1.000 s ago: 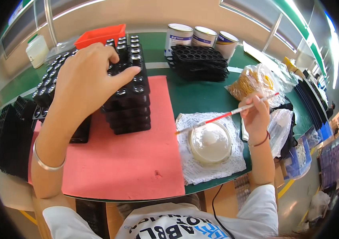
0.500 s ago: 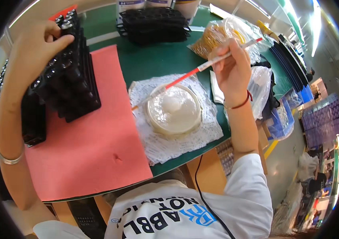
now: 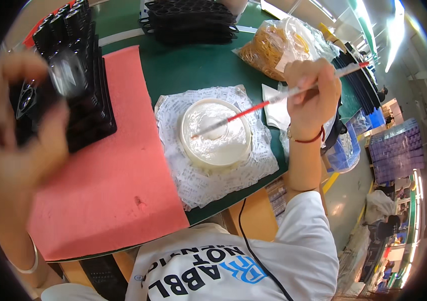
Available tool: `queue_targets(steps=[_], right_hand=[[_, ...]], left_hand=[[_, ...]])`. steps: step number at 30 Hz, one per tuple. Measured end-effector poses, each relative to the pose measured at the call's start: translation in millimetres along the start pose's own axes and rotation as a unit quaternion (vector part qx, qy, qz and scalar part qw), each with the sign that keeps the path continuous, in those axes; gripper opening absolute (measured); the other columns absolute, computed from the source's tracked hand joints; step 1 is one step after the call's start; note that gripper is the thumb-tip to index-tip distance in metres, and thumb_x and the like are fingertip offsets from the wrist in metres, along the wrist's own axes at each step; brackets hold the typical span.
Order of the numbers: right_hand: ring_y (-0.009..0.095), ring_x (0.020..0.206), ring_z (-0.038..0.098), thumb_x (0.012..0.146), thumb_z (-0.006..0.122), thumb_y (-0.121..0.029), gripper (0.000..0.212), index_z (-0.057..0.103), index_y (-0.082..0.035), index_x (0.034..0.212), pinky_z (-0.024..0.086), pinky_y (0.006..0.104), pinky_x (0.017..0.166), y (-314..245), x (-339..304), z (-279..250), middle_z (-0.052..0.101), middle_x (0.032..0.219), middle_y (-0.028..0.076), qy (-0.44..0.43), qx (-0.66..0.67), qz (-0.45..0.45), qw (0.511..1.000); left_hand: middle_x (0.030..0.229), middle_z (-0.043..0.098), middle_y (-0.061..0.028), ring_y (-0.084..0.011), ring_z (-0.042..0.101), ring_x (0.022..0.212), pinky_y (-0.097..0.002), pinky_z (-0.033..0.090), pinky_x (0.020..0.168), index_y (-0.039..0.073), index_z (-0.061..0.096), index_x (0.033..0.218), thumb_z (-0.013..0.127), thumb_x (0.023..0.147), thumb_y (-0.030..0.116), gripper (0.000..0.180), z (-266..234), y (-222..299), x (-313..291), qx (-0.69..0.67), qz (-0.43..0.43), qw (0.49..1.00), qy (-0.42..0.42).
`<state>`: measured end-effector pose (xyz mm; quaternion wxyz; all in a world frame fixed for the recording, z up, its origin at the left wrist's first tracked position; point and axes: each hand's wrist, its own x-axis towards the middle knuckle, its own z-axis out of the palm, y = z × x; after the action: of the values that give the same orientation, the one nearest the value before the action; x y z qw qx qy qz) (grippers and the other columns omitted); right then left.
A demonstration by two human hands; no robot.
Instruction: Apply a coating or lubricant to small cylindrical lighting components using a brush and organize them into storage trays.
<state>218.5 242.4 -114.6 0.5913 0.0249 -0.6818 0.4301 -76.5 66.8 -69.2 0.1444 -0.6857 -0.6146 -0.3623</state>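
Over the black stacked trays (image 3: 90, 113) at the left, my left hand (image 3: 23, 130) is smeared by motion, its fingers and thumb around a black part with a shiny, clear-looking end (image 3: 68, 72). The exact kind of that part is blurred. My right hand (image 3: 314, 93) grips a thin brush (image 3: 248, 111) with a red and pale handle. Its tip is over a round white dish (image 3: 186, 143) of glossy, whitish, thick-looking paste (image 3: 218, 145). Whether the tip touches the paste, I cannot tell. Beneath the dish lies a crumpled printed white sheet (image 3: 201, 188).
A pink mat (image 3: 118, 200) covers the left of the green table (image 3: 193, 72). Several shiny black cylinders (image 3: 73, 20) stand in the trays. More black trays (image 3: 191, 22) are stacked at the back, beside a clear bag of yellowish bands (image 3: 273, 45). A blue bin (image 3: 346, 155) stands right.
My left hand has drawn back from the tray stack toward me, now with the black shiny part. My right hand has moved right, bringing the brush tip from the dish's left side over the dish.
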Motion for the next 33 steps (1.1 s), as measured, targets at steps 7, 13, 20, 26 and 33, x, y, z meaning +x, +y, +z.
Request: queue_targets(steps=[7,13,20,26,33], right_hand=[[0.013,0.047,0.037,0.089,0.040,-0.023,0.035,0.043,-0.003,0.060,0.029,0.0291,0.048,-7,-13,4,0.042,0.052,0.004,-0.010,-0.086,-0.053,0.995],[0.011,0.043,0.027,0.089,0.037,-0.036,0.040,0.035,-0.008,0.060,0.022,0.0278,0.046,-12,-16,13,0.033,0.048,0.000,-0.020,-0.155,-0.078,0.985],[0.011,0.042,0.024,0.090,0.034,-0.037,0.040,0.036,-0.010,0.060,0.020,0.0279,0.046,-12,-21,16,0.033,0.046,-0.001,-0.057,-0.159,-0.074,0.983],[0.010,0.040,0.023,0.089,0.034,-0.033,0.038,0.033,-0.011,0.058,0.021,0.0274,0.046,-6,-17,15,0.031,0.044,-0.002,-0.006,-0.112,-0.006,0.994],[0.006,0.038,0.022,0.092,0.033,-0.026,0.036,0.039,-0.010,0.060,0.021,0.0229,0.045,11,-3,21,0.027,0.040,-0.004,0.142,0.026,0.124,0.982]], left_hand=[[0.068,0.054,-0.0040,-0.0162,0.048,0.050,-0.0240,0.034,0.044,0.006,0.052,0.076,0.066,0.046,0.001,0.033,48,8,-54,-0.115,-0.015,0.980,-0.165],[0.068,0.056,-0.0017,-0.0080,0.035,0.042,-0.0193,0.025,0.037,0.006,0.056,0.079,0.066,0.053,0.000,0.028,71,-10,-71,-0.191,-0.141,0.957,-0.168],[0.075,0.056,-0.0015,-0.0002,0.031,0.047,-0.0160,0.021,0.039,0.003,0.059,0.082,0.065,0.056,-0.003,0.027,72,-15,-71,-0.285,-0.212,0.914,-0.193],[0.073,0.054,0.0029,0.0024,0.026,0.049,-0.0148,0.017,0.041,0.001,0.057,0.085,0.067,0.060,-0.003,0.027,71,-22,-75,-0.414,-0.272,0.842,-0.214],[0.076,0.054,0.0025,0.0038,0.030,0.052,-0.0131,0.020,0.043,-0.001,0.054,0.089,0.066,0.067,0.000,0.026,60,-15,-77,-0.485,-0.340,0.777,-0.213]])
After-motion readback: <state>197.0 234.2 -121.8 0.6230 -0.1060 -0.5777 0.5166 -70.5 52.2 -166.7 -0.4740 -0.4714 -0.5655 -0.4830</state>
